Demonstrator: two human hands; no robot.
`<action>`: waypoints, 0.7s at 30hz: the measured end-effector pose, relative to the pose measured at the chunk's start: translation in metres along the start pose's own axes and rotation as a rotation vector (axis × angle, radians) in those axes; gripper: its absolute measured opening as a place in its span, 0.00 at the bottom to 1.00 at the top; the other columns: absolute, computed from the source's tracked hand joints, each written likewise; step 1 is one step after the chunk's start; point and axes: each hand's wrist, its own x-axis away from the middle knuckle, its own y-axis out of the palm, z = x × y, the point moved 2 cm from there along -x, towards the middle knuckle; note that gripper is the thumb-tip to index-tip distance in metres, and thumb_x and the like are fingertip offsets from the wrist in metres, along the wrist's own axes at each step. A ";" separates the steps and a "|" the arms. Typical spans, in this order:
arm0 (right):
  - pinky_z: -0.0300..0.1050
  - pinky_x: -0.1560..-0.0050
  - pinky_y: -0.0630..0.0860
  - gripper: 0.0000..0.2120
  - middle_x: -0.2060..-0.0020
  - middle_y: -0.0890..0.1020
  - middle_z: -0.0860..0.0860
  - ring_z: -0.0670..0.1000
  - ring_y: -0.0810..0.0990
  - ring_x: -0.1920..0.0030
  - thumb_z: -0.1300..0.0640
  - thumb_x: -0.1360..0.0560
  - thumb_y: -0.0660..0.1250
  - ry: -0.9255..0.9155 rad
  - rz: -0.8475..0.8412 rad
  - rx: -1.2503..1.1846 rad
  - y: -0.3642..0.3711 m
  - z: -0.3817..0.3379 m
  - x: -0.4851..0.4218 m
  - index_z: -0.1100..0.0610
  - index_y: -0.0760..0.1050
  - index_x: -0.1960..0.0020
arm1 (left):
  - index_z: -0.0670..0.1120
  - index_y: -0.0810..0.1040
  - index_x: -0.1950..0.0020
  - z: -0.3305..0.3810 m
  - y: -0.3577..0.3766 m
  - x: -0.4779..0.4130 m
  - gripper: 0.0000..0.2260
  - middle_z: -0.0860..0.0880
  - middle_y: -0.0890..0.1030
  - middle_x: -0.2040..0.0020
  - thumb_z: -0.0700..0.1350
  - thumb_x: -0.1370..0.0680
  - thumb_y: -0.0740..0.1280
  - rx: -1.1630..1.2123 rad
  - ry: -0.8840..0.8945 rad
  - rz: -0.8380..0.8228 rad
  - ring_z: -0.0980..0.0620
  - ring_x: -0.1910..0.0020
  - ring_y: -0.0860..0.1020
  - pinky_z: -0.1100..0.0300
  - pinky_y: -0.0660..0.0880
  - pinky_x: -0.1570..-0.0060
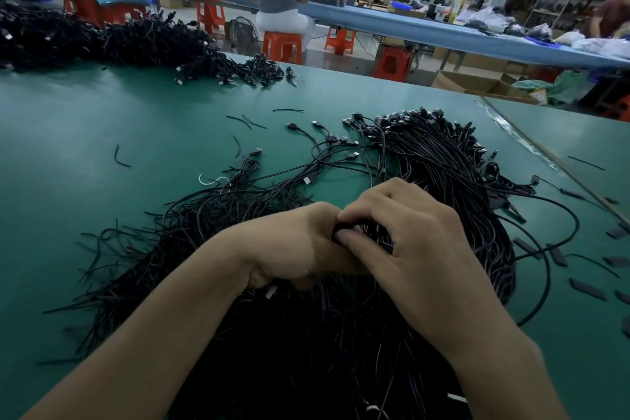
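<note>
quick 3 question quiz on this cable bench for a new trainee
1. True or false: the left hand and the right hand meet on one black cable bundle, over the near cable pile.
2. The table top is: A red, B green, C white.
3. Short answer: what lies at the table's far left end?
Key: 1 true; 2 B; 3 a second heap of black cables.
</note>
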 end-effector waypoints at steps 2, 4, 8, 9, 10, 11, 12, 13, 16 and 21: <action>0.47 0.52 0.77 0.04 0.55 0.78 0.44 0.48 0.77 0.51 0.57 0.26 0.74 -0.013 0.022 0.018 0.000 -0.001 0.000 0.52 0.83 0.52 | 0.33 0.70 0.59 0.001 0.000 0.001 0.11 0.49 0.60 0.71 0.37 0.25 0.70 0.021 0.010 0.011 0.54 0.75 0.58 0.66 0.57 0.76; 0.48 0.54 0.78 0.03 0.56 0.77 0.45 0.49 0.77 0.52 0.58 0.26 0.73 -0.024 0.033 0.026 0.001 0.000 0.000 0.52 0.83 0.53 | 0.38 0.71 0.61 0.000 0.001 -0.001 0.09 0.50 0.63 0.73 0.34 0.23 0.67 0.005 0.003 0.027 0.55 0.76 0.59 0.65 0.58 0.77; 0.47 0.54 0.77 0.03 0.56 0.78 0.46 0.50 0.77 0.53 0.60 0.26 0.73 -0.024 0.065 0.032 0.004 0.002 0.000 0.53 0.83 0.54 | 0.45 0.70 0.63 0.000 0.000 -0.008 0.14 0.59 0.69 0.80 0.31 0.21 0.65 -0.098 0.016 0.061 0.62 0.80 0.68 0.73 0.63 0.77; 0.47 0.54 0.77 0.02 0.56 0.78 0.46 0.50 0.77 0.53 0.60 0.26 0.73 -0.029 0.078 0.027 0.004 0.003 0.000 0.54 0.83 0.53 | 0.45 0.70 0.63 0.000 0.000 -0.009 0.15 0.59 0.69 0.80 0.31 0.21 0.64 -0.077 0.014 0.064 0.63 0.80 0.68 0.74 0.63 0.77; 0.48 0.54 0.77 0.02 0.56 0.78 0.46 0.50 0.77 0.53 0.59 0.25 0.72 -0.037 0.086 0.015 0.003 0.003 0.000 0.54 0.83 0.53 | 0.45 0.70 0.63 0.000 0.000 -0.008 0.15 0.59 0.69 0.80 0.30 0.21 0.64 -0.060 0.012 0.066 0.63 0.80 0.68 0.74 0.63 0.77; 0.48 0.55 0.77 0.02 0.56 0.78 0.46 0.50 0.78 0.53 0.59 0.25 0.71 -0.046 0.086 0.000 0.003 0.004 0.000 0.54 0.83 0.53 | 0.45 0.70 0.63 0.001 0.000 -0.008 0.15 0.59 0.69 0.80 0.30 0.21 0.63 -0.049 0.009 0.063 0.63 0.81 0.68 0.75 0.63 0.77; 0.49 0.55 0.77 0.03 0.56 0.78 0.46 0.50 0.78 0.53 0.57 0.25 0.70 -0.055 0.075 -0.012 0.002 0.005 -0.001 0.53 0.83 0.53 | 0.45 0.70 0.63 0.000 0.000 -0.007 0.15 0.59 0.69 0.80 0.29 0.21 0.63 -0.042 0.005 0.057 0.63 0.81 0.68 0.75 0.63 0.77; 0.49 0.55 0.77 0.04 0.55 0.77 0.46 0.50 0.78 0.53 0.56 0.25 0.69 -0.060 0.055 -0.022 0.002 0.005 -0.001 0.53 0.83 0.53 | 0.45 0.70 0.63 0.000 0.000 -0.007 0.15 0.60 0.69 0.80 0.29 0.21 0.63 -0.039 0.003 0.053 0.63 0.81 0.69 0.75 0.63 0.77; 0.50 0.55 0.77 0.04 0.55 0.76 0.44 0.49 0.77 0.53 0.55 0.25 0.69 -0.051 -0.018 -0.041 0.001 0.007 -0.001 0.50 0.82 0.52 | 0.46 0.70 0.63 0.001 0.002 -0.006 0.15 0.60 0.70 0.80 0.30 0.21 0.64 -0.039 -0.006 0.038 0.64 0.80 0.69 0.76 0.62 0.77; 0.49 0.56 0.76 0.04 0.54 0.74 0.43 0.48 0.75 0.53 0.57 0.24 0.69 -0.059 -0.086 -0.040 -0.002 0.006 -0.001 0.49 0.80 0.53 | 0.46 0.70 0.64 0.001 0.002 -0.006 0.15 0.59 0.69 0.79 0.30 0.22 0.65 -0.033 -0.014 0.027 0.63 0.80 0.67 0.75 0.62 0.77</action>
